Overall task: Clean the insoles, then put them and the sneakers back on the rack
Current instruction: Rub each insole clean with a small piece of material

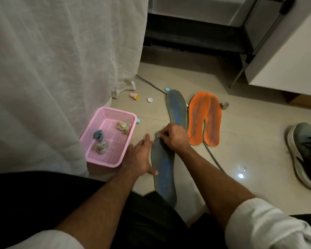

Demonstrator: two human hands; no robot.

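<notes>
Near grey-blue foam insole [164, 169] flat on tiled floor [241, 151]. Left hand [139, 155] flat, fingers straight, pinning its edge. Right hand [172, 136] pinching small crumpled wipe [157, 134] at toe end. Recommend: maintain pin, stroke heelward, firm even pressure.

Both forearms are bare from wrist to near the elbow — white sleeves [269, 225] are rolled up there, the cloth bunched in soft folds. The left sleeve [43, 239] shows only as a pale edge at the frame's bottom. Black trousers [43, 194] cover the legs — plain, unmarked fabric.
</notes>
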